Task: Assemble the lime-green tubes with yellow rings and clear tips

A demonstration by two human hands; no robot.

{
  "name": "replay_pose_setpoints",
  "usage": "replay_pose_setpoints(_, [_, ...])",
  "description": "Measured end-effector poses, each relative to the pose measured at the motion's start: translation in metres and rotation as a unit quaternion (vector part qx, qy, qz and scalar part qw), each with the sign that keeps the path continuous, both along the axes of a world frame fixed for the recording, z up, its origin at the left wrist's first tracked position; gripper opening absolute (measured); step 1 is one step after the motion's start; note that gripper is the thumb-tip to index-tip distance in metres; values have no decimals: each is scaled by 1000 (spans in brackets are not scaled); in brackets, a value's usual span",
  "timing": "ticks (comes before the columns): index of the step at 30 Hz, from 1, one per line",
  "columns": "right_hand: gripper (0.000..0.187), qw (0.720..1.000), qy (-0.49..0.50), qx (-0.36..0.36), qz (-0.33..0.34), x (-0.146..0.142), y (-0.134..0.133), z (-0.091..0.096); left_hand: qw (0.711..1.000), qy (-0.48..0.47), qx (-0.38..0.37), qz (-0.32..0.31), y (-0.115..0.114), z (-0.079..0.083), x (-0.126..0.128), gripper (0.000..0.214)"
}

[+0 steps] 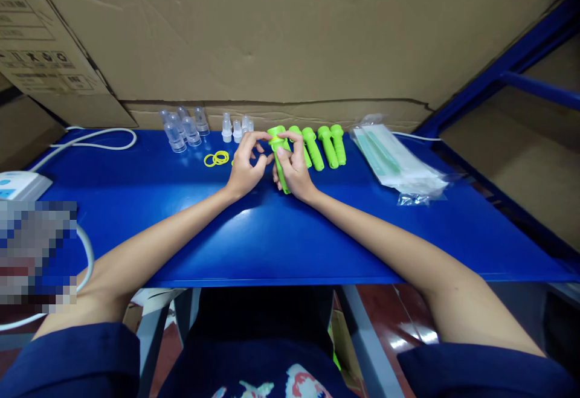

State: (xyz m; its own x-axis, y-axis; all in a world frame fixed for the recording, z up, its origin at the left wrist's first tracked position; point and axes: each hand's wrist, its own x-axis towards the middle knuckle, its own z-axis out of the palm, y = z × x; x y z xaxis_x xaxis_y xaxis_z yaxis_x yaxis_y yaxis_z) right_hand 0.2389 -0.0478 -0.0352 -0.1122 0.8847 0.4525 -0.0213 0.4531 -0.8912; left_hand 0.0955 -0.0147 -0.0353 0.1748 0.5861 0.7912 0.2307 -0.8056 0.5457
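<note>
My right hand [296, 171] is wrapped round a bright green flashlight-shaped body [283, 176], which it holds nearly upright with the wide end on top. Just under that wide end a yellow ring [274, 139] shows, with my right index finger beside it. My left hand [247, 167] is at the other side, its fingers bent and apart, fingertips close to the ring; whether they press on it I cannot tell. Loose yellow rings [220, 157] lie left of my left hand. More green bodies [312, 149] lie in a row just beyond my right hand.
Clear plastic cups [174, 133] and smaller clear caps [226, 128] stand at the back left. Bagged white and green sheets [394, 156] lie on the right. A white power strip [22, 186] with cable is on the left of the blue table [254, 247]; cardboard [254, 35] walls the back.
</note>
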Motion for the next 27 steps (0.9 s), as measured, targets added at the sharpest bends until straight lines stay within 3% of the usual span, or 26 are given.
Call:
replay_pose_setpoints(10, [42, 1000, 13, 2, -11, 0, -2, 2, 1000, 10, -2, -2, -3, 1, 1, 33])
replay_pose_setpoints(18, [62, 999, 41, -10, -13, -3, -2, 2, 999, -16, -29, -22, 2, -14, 4, 40])
replay_pose_setpoints(27, [56, 1000, 25, 2, -5, -4, -2, 0, 998, -26, -46, -21, 3, -14, 5, 36])
